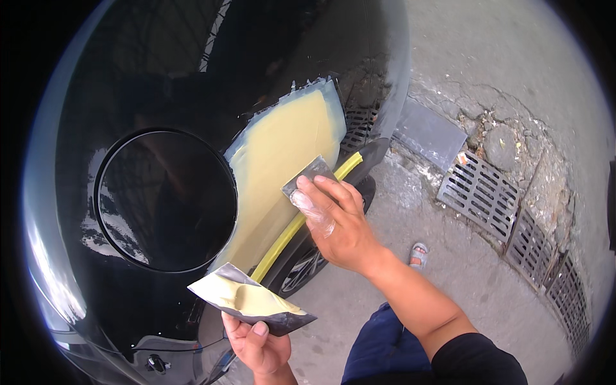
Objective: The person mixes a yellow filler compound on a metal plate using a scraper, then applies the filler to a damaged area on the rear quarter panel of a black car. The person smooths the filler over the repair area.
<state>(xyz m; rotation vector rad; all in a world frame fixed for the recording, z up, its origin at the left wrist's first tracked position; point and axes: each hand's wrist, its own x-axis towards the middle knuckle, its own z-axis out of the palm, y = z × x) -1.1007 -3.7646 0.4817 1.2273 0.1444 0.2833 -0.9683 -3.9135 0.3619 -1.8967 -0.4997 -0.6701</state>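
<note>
My right hand [343, 224] is closed on a small dark grey putty spreader [314, 168], its fingers pressed along the back. The spreader lies against a patch of pale yellow body filler [282, 138] on a black car panel [192, 83]. A whitish smear covers part of the right fingers. Lower down, my left hand [260, 346] grips a flat mixing plate [301, 322] from below. Cream-coloured putty [250, 298] is heaped and spread across that plate. Yellow masking tape [276, 249] follows the wheel-arch edge beside the filler.
Left of the filler is a round fuel flap [167, 199]. Below the tape shows a wheel [301, 271]. A door handle [156, 364] sits at the lower left. Metal drain grates [480, 196], a grey slab [430, 133] and broken concrete [504, 144] lie on the ground to the right.
</note>
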